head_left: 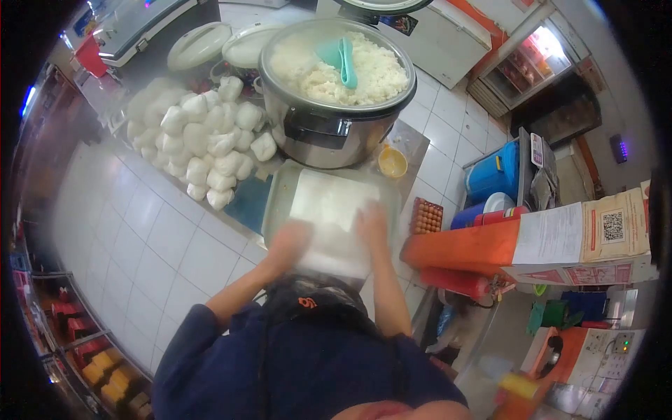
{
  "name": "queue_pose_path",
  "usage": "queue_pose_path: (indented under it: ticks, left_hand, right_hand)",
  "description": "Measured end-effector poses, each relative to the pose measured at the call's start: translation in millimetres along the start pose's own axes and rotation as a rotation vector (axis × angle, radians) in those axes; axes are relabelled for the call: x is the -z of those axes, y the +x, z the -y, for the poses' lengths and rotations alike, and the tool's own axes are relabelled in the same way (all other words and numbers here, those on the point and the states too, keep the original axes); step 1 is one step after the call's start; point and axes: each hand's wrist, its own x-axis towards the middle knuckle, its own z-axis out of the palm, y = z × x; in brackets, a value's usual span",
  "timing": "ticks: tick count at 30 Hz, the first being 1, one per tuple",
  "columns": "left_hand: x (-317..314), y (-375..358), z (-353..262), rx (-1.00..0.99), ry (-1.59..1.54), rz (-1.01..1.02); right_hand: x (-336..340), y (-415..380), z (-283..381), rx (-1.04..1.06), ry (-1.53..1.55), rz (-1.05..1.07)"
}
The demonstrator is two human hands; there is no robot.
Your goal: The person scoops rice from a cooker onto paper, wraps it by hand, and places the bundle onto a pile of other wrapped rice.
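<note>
A stack of white paper sheets (329, 210) lies on a pale tray (276, 192) in front of my body. My left hand (290, 240) is at the left edge of the sheets, and my right hand (371, 218) is at their right edge. Motion smears the fingers of both, so their grip does not show. Beyond the tray stands a large steel rice cooker (315, 126), full of steaming cooked rice (378, 73). A turquoise rice scoop (346, 63) rests on the rice. Left of the cooker is a pile of white wrapped bundles (210, 133).
A small tub with yellow contents (393, 162) stands right of the tray. Farther right are a tray of eggs (425, 215), an orange counter (458, 246) and a fire extinguisher (455, 281). Two pale lids (198, 46) lean behind the bundles. Tiled floor (189, 241) shows at left.
</note>
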Motion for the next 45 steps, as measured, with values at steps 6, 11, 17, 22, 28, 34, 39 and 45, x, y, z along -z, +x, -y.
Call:
queue_pose_path:
  ticks: [6,11,17,22,28,34,39,45]
  left_hand:
    - [-21,-17,-21,-0.363,-0.072,0.182]
    - [-33,-12,-6,-0.401,-0.021,0.251]
    - [-45,-14,0,-0.425,-0.064,0.215]
    - [-44,-15,-6,-0.462,0.050,0.168]
    - [-53,-19,-5,-0.450,0.072,0.139]
    - [-53,-18,-3,-0.474,0.081,0.087]
    - [-62,-14,1,-0.410,-0.005,0.068]
    - [-46,-9,14,-0.358,-0.113,0.169]
  right_hand:
    - [-29,75,-2,0.031,0.049,0.652]
    - [-61,67,-35,0.266,0.154,0.782]
    - [-28,76,-13,-0.007,0.301,0.813]
    - [-34,78,-34,0.247,0.339,0.834]
    - [-24,97,-7,0.381,0.100,1.079]
    - [22,79,32,0.282,0.175,0.971]
    - [50,30,71,0.314,-0.127,1.072]
    - [51,-21,89,0.186,0.045,0.596]
